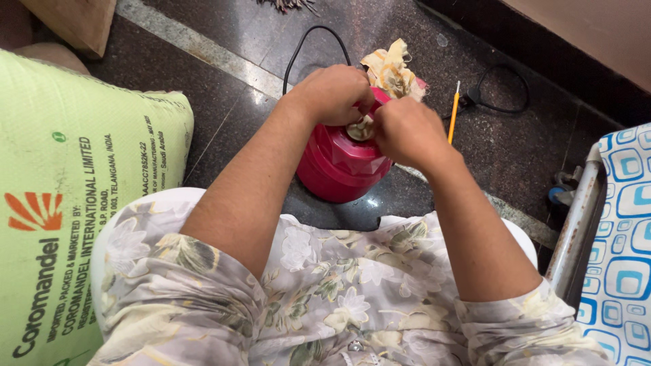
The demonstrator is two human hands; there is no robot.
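Observation:
A round magenta plastic appliance base (339, 163) stands on the dark stone floor in front of me. My left hand (333, 91) is closed over its top from the left. My right hand (405, 129) is closed on its top from the right. Between the two hands a small pale round part (359, 129) on the top shows. A yellowish patterned cloth (390, 69) sits bunched just beyond the hands, touching the appliance. What my fingers pinch is hidden.
A black cable (298, 51) loops from the appliance over the floor. A thin orange stick (453, 115) lies to the right, near another black cord (502, 88). A large pale-green sack (61, 203) stands at left. A blue-and-white patterned cushion on a metal frame (620, 237) is at right.

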